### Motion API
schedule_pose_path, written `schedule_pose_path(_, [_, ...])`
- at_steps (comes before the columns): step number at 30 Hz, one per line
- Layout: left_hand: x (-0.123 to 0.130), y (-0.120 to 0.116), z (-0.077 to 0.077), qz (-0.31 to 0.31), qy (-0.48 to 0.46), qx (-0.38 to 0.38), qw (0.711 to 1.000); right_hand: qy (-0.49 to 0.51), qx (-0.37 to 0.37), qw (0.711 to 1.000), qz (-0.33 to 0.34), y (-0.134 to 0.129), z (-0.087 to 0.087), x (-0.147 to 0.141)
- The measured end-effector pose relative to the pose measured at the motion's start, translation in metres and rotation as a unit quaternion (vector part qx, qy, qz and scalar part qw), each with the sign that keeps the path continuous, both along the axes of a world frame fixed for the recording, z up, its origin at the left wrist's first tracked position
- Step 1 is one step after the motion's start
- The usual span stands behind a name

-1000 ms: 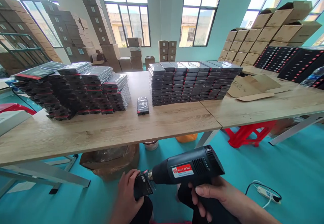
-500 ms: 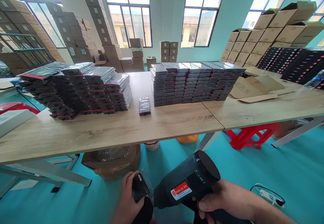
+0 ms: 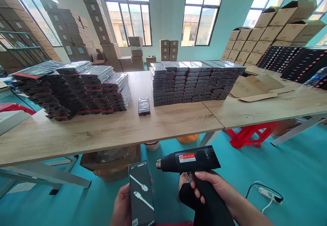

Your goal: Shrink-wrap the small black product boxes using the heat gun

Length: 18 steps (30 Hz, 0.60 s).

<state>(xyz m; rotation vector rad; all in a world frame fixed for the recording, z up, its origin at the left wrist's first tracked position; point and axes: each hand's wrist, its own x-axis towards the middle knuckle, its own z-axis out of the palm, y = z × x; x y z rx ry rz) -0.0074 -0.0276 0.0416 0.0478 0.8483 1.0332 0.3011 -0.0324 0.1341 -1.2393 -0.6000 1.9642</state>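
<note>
The flat black rectangular box printed with a white cable now stands upright in the near foreground, its printed face turned toward the camera; half a second ago it was tilted end-on, with the gun's nozzle close against it. The left hand grasps it from the left edge, fingers wrapped behind it. The black pistol-shaped heat gun with a red label has swung up and level, its metal nozzle pointing left, just above and to the right of the box and apart from it. The right hand is clenched around its grip. On the far wooden table, the single wrapped black box lies between the two groups of stacked boxes, unmoved.
</note>
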Motion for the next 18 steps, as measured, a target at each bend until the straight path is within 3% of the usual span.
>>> schedule_pose_path(3, [0.002, -0.002, -0.006, 0.045, 0.095, -0.007, 0.994, 0.017, 0.035, 0.999, 0.01, 0.008, 0.01, -0.015])
schedule_pose_path(5, [0.002, -0.001, -0.009, 0.089, 0.141, -0.014, 0.986, 0.023, 0.063, 0.994, 0.084, 0.008, 0.018, -0.02])
schedule_pose_path(7, [0.001, 0.002, -0.009, 0.094, 0.12, -0.03, 0.988, -0.013, 0.087, 0.978, 0.189, 0.003, 0.024, -0.021])
schedule_pose_path(9, [-0.001, 0.006, -0.008, 0.073, 0.062, -0.039, 0.995, -0.077, 0.111, 0.962, 0.239, -0.004, 0.024, -0.017])
schedule_pose_path(11, [-0.005, 0.01, -0.008, 0.077, 0.027, -0.038, 0.996, -0.125, 0.121, 0.967, 0.185, -0.012, 0.019, -0.011])
schedule_pose_path(14, [-0.009, 0.015, -0.009, 0.156, 0.059, -0.062, 0.984, -0.113, 0.083, 0.985, 0.102, -0.025, 0.007, -0.003])
schedule_pose_path(18, [-0.007, 0.02, -0.01, 0.234, 0.102, -0.086, 0.963, -0.03, 0.069, 0.986, 0.146, -0.039, -0.003, -0.009])
